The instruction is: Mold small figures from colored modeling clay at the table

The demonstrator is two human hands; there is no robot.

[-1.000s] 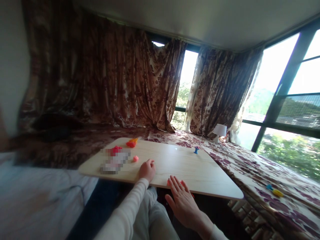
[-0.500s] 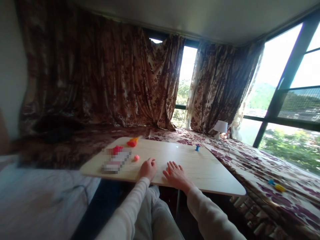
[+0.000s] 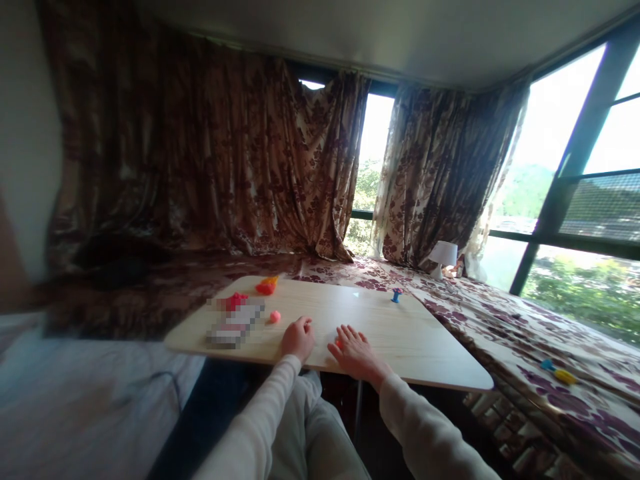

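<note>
My right hand (image 3: 356, 351) lies flat, fingers stretched out, palm down over the light wooden table (image 3: 425, 347). A small bit of orange-pink material (image 3: 339, 343) shows beneath its thumb side; the palm hides the rest. To its left, my left hand (image 3: 299, 339) rests closed at the near part of the table, fingers curled in. Whatever it may hold is hidden. A small pink ball (image 3: 275, 317), dough-like in look, sits on the table just beyond and left of my left hand.
A blurred-out flat object (image 3: 235, 327) lies at the table's left, with a red-pink piece (image 3: 237, 301) behind it. An orange-and-red lump (image 3: 267, 286) is at the far left. A blue toy piece (image 3: 396, 295) stands far right; a blue-and-yellow one (image 3: 564, 377) lies on the patterned cloth.
The whole view has shifted very slightly. A little more orange-pink shows beside my right thumb; both hands otherwise keep almost the same place and shape.
</note>
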